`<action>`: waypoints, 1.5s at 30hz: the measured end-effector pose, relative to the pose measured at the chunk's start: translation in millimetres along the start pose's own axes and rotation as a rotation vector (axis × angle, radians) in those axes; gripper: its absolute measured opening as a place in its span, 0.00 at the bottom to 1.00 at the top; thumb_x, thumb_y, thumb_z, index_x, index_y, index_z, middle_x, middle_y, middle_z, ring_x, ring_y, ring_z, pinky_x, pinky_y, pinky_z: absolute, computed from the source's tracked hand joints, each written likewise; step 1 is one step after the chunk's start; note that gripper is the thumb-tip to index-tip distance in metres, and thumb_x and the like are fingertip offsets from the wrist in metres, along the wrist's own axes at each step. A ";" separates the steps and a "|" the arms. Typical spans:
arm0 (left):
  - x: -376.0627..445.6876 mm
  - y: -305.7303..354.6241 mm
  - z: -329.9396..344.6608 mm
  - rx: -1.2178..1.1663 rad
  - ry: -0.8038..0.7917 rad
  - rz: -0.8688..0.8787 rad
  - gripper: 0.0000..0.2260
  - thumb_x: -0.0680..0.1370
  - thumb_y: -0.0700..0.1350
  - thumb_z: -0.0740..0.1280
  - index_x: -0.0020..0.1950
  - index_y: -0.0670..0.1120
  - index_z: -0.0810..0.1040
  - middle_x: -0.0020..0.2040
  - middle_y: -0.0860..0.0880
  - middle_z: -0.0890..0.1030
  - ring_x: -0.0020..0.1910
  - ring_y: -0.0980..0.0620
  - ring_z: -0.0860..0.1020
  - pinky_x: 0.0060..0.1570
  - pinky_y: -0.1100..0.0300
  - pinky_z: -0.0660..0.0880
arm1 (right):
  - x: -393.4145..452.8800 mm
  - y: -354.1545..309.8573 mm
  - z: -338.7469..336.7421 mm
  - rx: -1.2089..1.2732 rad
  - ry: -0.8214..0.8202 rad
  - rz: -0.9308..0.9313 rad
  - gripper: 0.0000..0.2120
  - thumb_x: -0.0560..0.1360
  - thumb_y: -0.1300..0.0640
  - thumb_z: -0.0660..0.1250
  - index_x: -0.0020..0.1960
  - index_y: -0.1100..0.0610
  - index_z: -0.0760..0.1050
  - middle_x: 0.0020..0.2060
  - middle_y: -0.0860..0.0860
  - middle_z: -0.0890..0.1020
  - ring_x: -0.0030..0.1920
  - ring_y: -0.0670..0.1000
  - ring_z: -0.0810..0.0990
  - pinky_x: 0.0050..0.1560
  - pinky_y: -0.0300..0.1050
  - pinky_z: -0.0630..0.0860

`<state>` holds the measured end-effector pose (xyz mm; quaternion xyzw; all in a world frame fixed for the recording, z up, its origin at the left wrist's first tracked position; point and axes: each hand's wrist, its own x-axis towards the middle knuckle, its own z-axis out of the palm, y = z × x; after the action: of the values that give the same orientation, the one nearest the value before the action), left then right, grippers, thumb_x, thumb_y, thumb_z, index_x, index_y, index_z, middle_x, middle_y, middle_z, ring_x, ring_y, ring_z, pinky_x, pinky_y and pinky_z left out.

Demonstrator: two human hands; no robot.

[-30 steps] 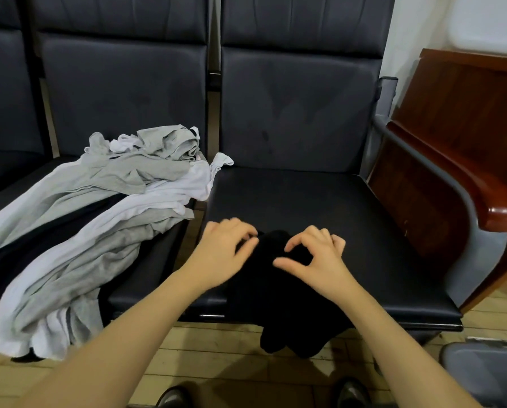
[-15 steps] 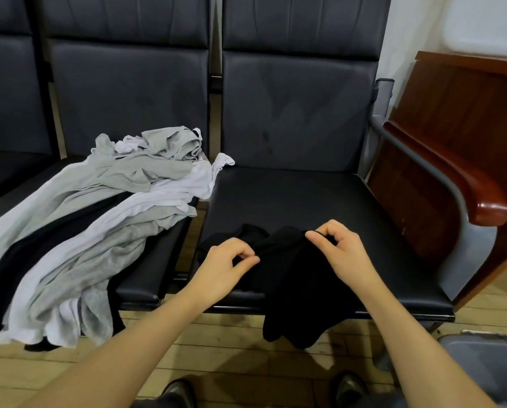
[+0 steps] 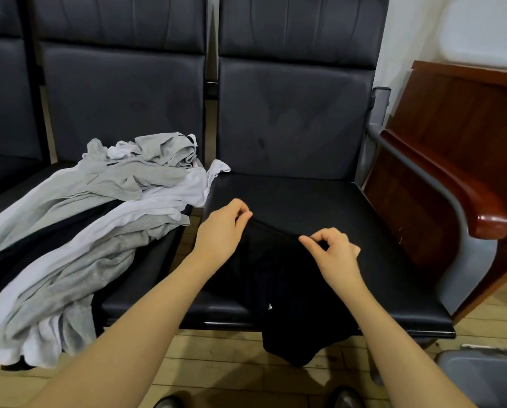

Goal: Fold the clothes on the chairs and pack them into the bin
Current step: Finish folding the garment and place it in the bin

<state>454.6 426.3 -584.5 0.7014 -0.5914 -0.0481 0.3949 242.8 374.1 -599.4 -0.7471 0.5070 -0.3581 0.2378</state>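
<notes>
We pinch the black garment's (image 3: 278, 278) top edge with both hands, left hand (image 3: 221, 231) farther back, right hand (image 3: 333, 253) nearer; its length hangs toward us over the seat (image 3: 378, 231) front.

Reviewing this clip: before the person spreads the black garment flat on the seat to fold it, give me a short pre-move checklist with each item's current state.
1. Left hand pinches the black garment at its upper edge: ok.
2. Right hand pinches the same edge: ok.
3. Garment fully on the right seat: not ok, its lower part hangs over the front edge toward the floor.
4. Seat behind the garment free for spreading: ok, only a white sleeve tip reaches its back left corner.
5. Pile of grey and white clothes apart from the black garment: ok.
6. Bin ready to receive: cannot tell, only a corner shows.
</notes>
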 end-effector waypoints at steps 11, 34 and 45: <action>-36.6 -27.1 21.3 0.344 -0.162 0.469 0.20 0.76 0.59 0.56 0.49 0.48 0.81 0.43 0.54 0.80 0.41 0.53 0.78 0.45 0.64 0.65 | -0.3 13.2 16.7 -0.115 0.025 -0.091 0.05 0.74 0.50 0.70 0.44 0.48 0.74 0.44 0.43 0.73 0.49 0.42 0.69 0.56 0.39 0.52; -26.7 7.3 -44.1 -0.109 0.078 0.341 0.12 0.75 0.52 0.66 0.54 0.49 0.83 0.35 0.52 0.79 0.36 0.54 0.74 0.45 0.68 0.69 | -15.5 -16.6 -20.2 0.048 -0.087 -0.326 0.05 0.71 0.52 0.72 0.47 0.47 0.80 0.42 0.43 0.77 0.50 0.40 0.72 0.59 0.26 0.53; -19.4 49.5 -96.2 -0.244 0.169 0.204 0.07 0.77 0.42 0.68 0.53 0.47 0.83 0.42 0.54 0.80 0.41 0.63 0.75 0.42 0.73 0.68 | -23.2 -57.2 -89.3 0.043 0.045 -0.335 0.15 0.73 0.64 0.70 0.58 0.53 0.78 0.40 0.42 0.76 0.36 0.39 0.72 0.41 0.26 0.67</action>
<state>461.1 491.5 -496.2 0.5862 -0.6140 -0.0198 0.5282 201.7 417.6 -508.9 -0.8076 0.3728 -0.4202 0.1794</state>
